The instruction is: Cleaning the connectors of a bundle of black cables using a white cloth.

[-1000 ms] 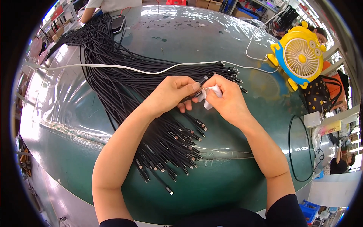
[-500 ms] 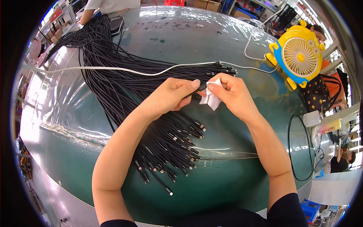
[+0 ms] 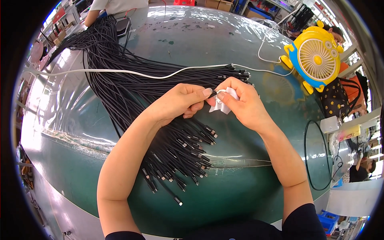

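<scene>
A big bundle of black cables (image 3: 132, 90) with metal plugs fans across the green table (image 3: 240, 188). My left hand (image 3: 176, 102) pinches one black cable near its plug end at the middle of the view. My right hand (image 3: 244, 104) holds a small white cloth (image 3: 222, 105) pressed around that plug tip. The two hands touch at the fingertips above the cable pile.
A white cable (image 3: 120, 72) runs across the bundle. A yellow toy-shaped desk fan (image 3: 314, 58) stands at the right. A black cable loop (image 3: 316, 156) hangs off the table's right edge. Another person (image 3: 112, 6) sits at the far end, one more person (image 3: 344, 40) behind the fan.
My hands have stayed together over the pile. The white cloth has shifted in my right hand's fingers around the plug, and both hands have moved slightly up.
</scene>
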Tool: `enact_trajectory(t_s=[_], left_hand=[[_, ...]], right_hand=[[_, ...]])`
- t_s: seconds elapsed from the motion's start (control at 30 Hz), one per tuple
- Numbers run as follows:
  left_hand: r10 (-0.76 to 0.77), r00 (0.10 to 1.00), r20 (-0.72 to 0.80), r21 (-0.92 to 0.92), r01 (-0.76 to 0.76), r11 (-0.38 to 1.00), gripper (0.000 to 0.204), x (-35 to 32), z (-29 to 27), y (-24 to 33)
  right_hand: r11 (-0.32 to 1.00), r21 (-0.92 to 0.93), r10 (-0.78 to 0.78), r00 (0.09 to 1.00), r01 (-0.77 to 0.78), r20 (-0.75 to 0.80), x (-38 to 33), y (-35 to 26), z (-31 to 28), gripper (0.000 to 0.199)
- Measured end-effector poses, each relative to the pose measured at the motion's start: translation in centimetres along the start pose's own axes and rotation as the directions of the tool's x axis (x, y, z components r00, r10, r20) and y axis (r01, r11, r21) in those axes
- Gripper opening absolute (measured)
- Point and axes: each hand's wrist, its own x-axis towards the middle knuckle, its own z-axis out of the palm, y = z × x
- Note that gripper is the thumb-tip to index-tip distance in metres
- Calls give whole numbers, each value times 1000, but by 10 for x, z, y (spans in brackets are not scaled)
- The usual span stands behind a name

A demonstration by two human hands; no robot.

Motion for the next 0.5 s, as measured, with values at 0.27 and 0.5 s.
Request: enact_trajectory(t_s=[0.27, 0.5], left_hand=[[87, 992, -89, 99, -78, 992, 17, 1, 0, 1], [223, 972, -76, 213, -203, 956, 17, 1, 11, 2]], right_hand=[[980, 167, -97, 991, 112, -93, -8, 4, 3, 14], [998, 52, -39, 999, 41, -32, 1, 10, -4, 14]])
